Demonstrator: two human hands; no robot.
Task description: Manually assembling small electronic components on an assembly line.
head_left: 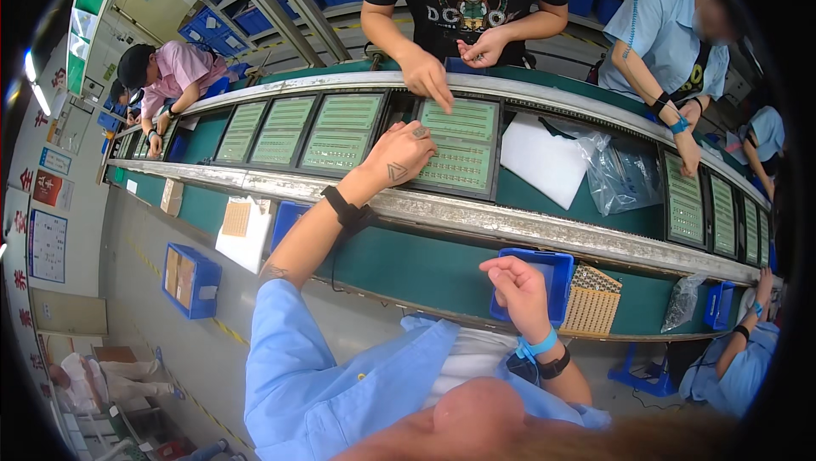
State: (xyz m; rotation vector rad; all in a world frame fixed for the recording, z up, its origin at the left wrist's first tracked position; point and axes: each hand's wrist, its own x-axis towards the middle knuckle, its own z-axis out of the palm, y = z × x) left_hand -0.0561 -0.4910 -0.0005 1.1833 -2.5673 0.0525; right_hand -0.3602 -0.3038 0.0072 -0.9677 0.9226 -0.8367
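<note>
My left hand point(403, 155) reaches over the conveyor, its fingers bent down at the left edge of a green circuit board panel point(459, 148) in a black frame. The fingertips are drawn together, and whatever they pinch is hidden. The panel carries rows of small parts. My right hand point(520, 291) is raised above a blue bin point(557, 278) at the near edge of the bench, its fingers curled in. Anything in it is too small to make out. Across the line, a co-worker's hand point(427, 79) touches the far part of the same panel; their other hand point(483, 46) is cupped, holding small dark pieces.
More framed panels point(342, 131) line the conveyor to the left, others point(685, 206) to the right. Beside my panel lie a white foam sheet point(544, 155) and a clear plastic bag point(625, 176). A tan perforated tray point(592, 299) is right of the bin. Metal rails point(408, 203) border the conveyor.
</note>
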